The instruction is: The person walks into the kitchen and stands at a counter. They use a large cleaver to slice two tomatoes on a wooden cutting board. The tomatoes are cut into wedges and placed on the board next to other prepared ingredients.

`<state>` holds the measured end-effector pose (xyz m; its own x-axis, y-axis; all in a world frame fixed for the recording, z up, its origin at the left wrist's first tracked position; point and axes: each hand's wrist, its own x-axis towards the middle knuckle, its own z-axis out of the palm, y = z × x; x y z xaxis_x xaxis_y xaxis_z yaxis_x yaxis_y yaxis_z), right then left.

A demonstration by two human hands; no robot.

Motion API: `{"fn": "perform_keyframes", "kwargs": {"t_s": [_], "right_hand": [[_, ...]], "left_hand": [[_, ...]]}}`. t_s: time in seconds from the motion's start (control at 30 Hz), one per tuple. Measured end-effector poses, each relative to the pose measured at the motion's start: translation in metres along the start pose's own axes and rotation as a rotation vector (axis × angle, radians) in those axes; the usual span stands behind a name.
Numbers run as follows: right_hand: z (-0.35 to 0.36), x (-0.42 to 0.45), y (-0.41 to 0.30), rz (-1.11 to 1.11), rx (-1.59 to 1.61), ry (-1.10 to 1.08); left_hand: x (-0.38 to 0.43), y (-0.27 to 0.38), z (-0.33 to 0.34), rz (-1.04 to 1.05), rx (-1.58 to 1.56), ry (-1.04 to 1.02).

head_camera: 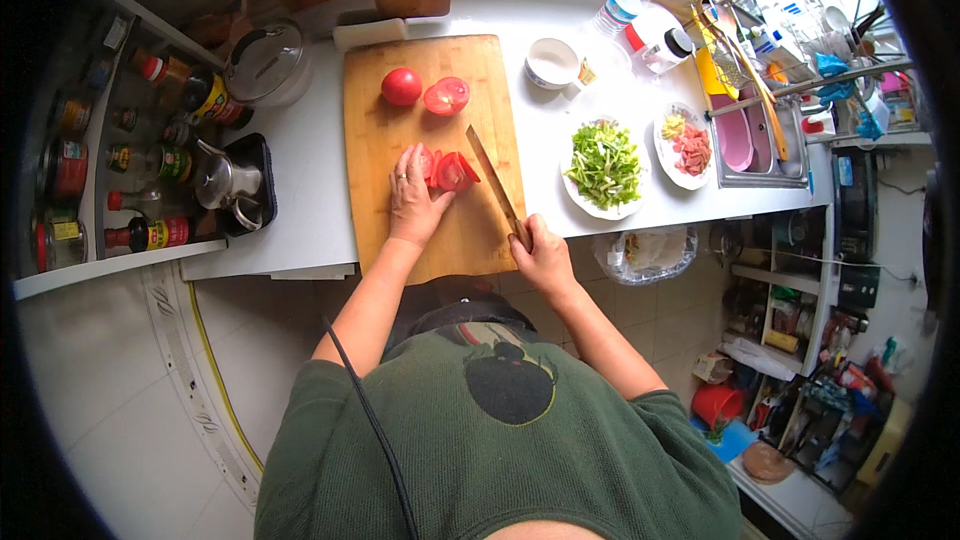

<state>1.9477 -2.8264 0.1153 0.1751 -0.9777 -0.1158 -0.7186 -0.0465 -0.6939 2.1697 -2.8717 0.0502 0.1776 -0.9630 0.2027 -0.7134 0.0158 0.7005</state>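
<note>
My left hand (414, 201) rests on the wooden cutting board (375, 240), its fingers against sliced tomato (450, 171). In my right hand (541, 251) is the handle of a kitchen knife (491, 172); the blade points away from me, just right of the slices and apart from them. Farther up the board lie a round tomato (402, 86) and a tomato half (447, 96), cut face up. Whether my left fingers grip the slices or only press on them is hard to see.
Right of the board stand a plate of chopped green vegetable (606, 166), a plate of cut meat (691, 150), a small bowl (553, 63) and a water bottle (624, 6). A glass-lidded pot (266, 67) and a metal pot (225, 178) are at left. Beyond the plates is a sink (772, 157).
</note>
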Motion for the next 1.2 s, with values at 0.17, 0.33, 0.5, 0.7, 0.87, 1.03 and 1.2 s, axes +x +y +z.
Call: {"fn": "perform_keyframes", "kwargs": {"t_s": [0.17, 0.33, 0.5, 0.7, 0.87, 1.03, 1.2], "right_hand": [[-0.002, -0.011, -0.011, 0.144, 0.054, -0.083], [-0.001, -0.023, -0.012, 0.187, 0.072, -0.091], [-0.009, -0.031, -0.008, 0.167, 0.087, -0.053], [-0.037, 0.000, -0.006, -0.312, -0.037, -0.038], [-0.031, 0.042, -0.029, -0.406, -0.267, -0.204], [-0.030, 0.050, -0.037, -0.350, -0.326, -0.301], [-0.034, 0.055, -0.049, -0.337, -0.388, -0.344]], "left_hand": [[-0.011, -0.001, 0.005, -0.083, -0.056, 0.008], [0.006, -0.005, 0.012, 0.023, -0.132, -0.072], [0.019, -0.003, -0.004, 0.157, -0.058, -0.131], [0.006, -0.011, 0.007, -0.089, -0.300, 0.007], [0.015, 0.001, 0.011, -0.165, -0.335, 0.095], [0.018, -0.004, 0.015, -0.145, -0.245, 0.132], [0.020, -0.001, 0.015, -0.204, -0.203, 0.097]]}}
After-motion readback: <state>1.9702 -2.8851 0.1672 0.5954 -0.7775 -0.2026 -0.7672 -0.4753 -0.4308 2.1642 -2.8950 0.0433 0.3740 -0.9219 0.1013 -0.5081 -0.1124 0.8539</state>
